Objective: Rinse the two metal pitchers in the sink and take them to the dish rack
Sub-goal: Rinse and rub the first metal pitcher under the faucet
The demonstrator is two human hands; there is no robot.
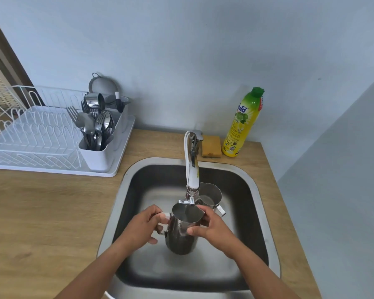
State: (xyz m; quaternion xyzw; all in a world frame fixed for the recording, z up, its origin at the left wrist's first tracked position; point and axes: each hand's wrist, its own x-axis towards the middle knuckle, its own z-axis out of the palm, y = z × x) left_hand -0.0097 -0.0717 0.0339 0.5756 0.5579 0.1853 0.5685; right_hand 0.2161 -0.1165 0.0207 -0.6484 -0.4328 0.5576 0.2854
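A white dish rack (pixel 41 170) stands on the wooden countertop (pixel 41 212) in the upper left of the frame. Its wire slots hold no dishes. At its right end a white cutlery holder (pixel 99 156) is packed with forks and spoons (pixel 97 126). A small metal cup (pixel 94 100) lies tilted above them, and a round mesh strainer (pixel 103 84) leans against the wall behind.

To the right of the rack, the steel sink (pixel 151 175) fills the lower centre of the frame. Over its basin, the left hand (pixel 143 227) has its fingers curled round the handle of the near pitcher (pixel 181 236), clamped on it. This pitcher is held upright above the sink floor, handle to the left. Its open mouth is directly under the spout of the chrome faucet (pixel 191 169), which arcs forward from the back of the sink. Whether water is running cannot be told.

The right hand (pixel 214 227) grasps the same pitcher from the other side. Its thumb presses on the body and its fingers wrap over the far part of the rim.

Just behind and to the right, the far pitcher (pixel 211 195) stands upright in the sink, untouched. Its handle points to the lower right.

On the counter behind the sink, a yellow sponge (pixel 211 146) lies just right of the faucet base. Beside it, a yellow dish soap bottle (pixel 243 124) with a green cap stands near the corner of the walls.
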